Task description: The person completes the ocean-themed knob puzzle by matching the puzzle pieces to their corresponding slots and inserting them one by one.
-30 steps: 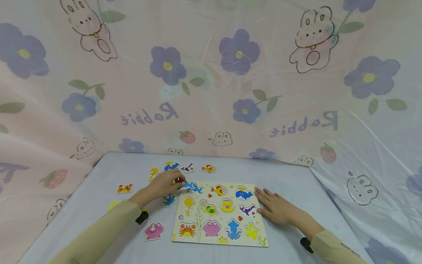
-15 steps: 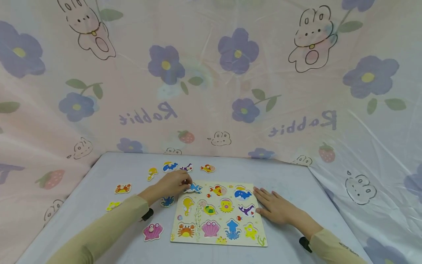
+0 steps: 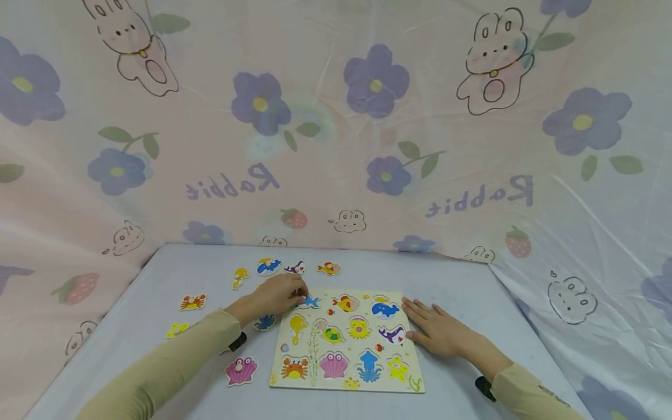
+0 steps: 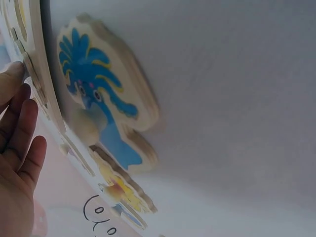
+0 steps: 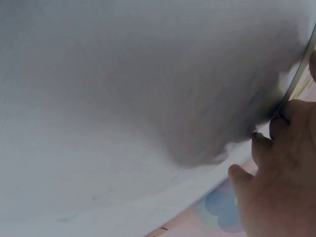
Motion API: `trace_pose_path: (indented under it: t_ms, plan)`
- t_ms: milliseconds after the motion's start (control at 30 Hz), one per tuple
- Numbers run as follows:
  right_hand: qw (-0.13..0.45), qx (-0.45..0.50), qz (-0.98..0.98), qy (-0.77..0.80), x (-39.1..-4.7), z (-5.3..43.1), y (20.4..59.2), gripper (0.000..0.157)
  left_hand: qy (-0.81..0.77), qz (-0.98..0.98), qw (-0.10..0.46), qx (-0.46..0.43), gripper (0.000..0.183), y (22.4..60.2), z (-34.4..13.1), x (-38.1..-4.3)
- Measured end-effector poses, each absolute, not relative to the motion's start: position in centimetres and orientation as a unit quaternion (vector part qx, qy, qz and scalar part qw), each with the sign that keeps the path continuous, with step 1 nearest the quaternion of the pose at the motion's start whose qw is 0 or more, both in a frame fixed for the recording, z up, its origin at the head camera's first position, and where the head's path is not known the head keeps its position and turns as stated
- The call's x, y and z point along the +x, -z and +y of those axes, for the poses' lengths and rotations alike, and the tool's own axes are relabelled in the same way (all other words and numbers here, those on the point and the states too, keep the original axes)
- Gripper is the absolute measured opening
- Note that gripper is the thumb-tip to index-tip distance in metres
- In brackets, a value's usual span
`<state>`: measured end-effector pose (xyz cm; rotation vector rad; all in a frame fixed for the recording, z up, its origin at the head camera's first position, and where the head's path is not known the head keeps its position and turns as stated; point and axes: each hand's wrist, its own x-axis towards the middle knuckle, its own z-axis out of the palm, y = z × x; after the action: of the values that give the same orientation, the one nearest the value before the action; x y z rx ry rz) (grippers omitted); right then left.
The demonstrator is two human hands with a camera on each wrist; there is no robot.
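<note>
My left hand is at the far left corner of a wooden puzzle board printed with sea animals. Its thumb and fingertips pinch a blue fish-shaped puzzle piece that lies over the matching blue spot; the fingers hide part of it. In the left wrist view, the thumb and index finger meet at the piece, and the other fingers are loosely bent. A blue squid piece with a round knob lies on the table beside the board. My right hand lies flat with spread fingers, fingertips at the board's right edge.
Left of the board lie a pink shell piece, a crab piece and a yellow starfish piece. Behind are seahorse, whale, purple orca and red-yellow fish pieces. A patterned curtain hangs behind the table.
My left hand has moved right and slightly down with the blue fish-shaped piece, bringing it from beside the printed spot onto it. The right hand stays at the board's edge.
</note>
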<state>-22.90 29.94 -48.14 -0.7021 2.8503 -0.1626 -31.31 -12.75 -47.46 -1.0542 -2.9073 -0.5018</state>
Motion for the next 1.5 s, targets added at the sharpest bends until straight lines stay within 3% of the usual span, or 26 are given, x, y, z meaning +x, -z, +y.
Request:
trace_pose_path:
  t_ms: [767,1067,1500]
  plan:
    - [0.101,-0.229,0.966,0.060,-23.0,29.9,48.1,0.076,0.151,-0.921,0.025,-0.357,0.009,47.9,-12.7,-31.7]
    - [0.102,-0.225,0.967,0.057,-22.9,29.8,48.1,0.076,0.168,-0.938,0.014,-0.303,0.017,47.3,-13.1,-31.8]
    - [0.094,-0.233,0.966,0.053,-23.0,29.9,48.2,0.076,0.221,-0.935,0.077,-0.265,0.020,46.0,-17.2,-33.0]
